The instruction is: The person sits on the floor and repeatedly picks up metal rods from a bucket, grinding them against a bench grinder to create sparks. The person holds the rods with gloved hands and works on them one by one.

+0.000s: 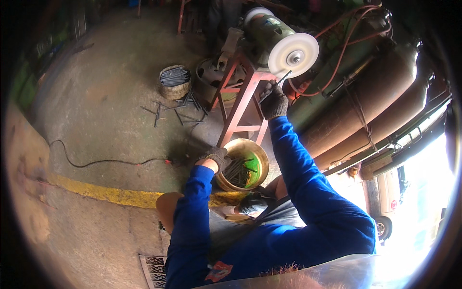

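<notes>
My right hand point(274, 100), in a dark knit glove, is closed round a short ribbed metal rod point(287, 76). The rod's upper end is at the lower edge of the pale wheel point(284, 54) of a bench grinder point(269, 36); whether they touch I cannot tell. The grinder sits on a red metal stand point(239, 110). Lower down, my gloved left hand point(215, 158) is at the left rim of a bucket point(262, 154). Dark rods point(236, 172) lie inside it, beside a green patch on the inner wall. The left fingers are not clear enough to read.
Left of the stand, another bucket point(180, 92) is full of rods, with several loose rods point(180, 115) on the floor. A black cable point(91, 165) crosses the floor near a yellow line point(108, 193). Large gas cylinders point(365, 103) and a red hose point(344, 55) are at right.
</notes>
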A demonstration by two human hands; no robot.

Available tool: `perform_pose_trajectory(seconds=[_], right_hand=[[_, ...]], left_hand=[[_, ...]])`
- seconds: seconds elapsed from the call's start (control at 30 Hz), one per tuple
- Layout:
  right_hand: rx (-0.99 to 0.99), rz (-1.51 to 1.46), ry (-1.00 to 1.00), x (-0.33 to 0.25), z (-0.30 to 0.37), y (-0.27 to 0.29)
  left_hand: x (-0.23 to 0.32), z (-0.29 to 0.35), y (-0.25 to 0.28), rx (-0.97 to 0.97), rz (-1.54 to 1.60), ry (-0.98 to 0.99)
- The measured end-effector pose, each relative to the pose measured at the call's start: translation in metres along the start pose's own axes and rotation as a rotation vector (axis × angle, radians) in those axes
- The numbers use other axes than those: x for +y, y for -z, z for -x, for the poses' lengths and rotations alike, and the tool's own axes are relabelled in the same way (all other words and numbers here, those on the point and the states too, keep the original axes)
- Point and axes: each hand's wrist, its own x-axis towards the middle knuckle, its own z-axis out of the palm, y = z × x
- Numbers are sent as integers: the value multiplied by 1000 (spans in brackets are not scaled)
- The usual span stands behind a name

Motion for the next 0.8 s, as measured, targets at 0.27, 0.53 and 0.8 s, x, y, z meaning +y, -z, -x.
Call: perform_pose_trajectory(seconds=[0.27,0.53,0.8], right_hand=[[-47,46,-31,-33,15,-6],[-35,653,71,-51,15,-13],[-99,-28,-90,-1,1,5]], left_hand=[[-8,-3,-2,12,-6,20],[-31,-24,-30,86,-13,-55],[-4,1,0,52,27,-47]])
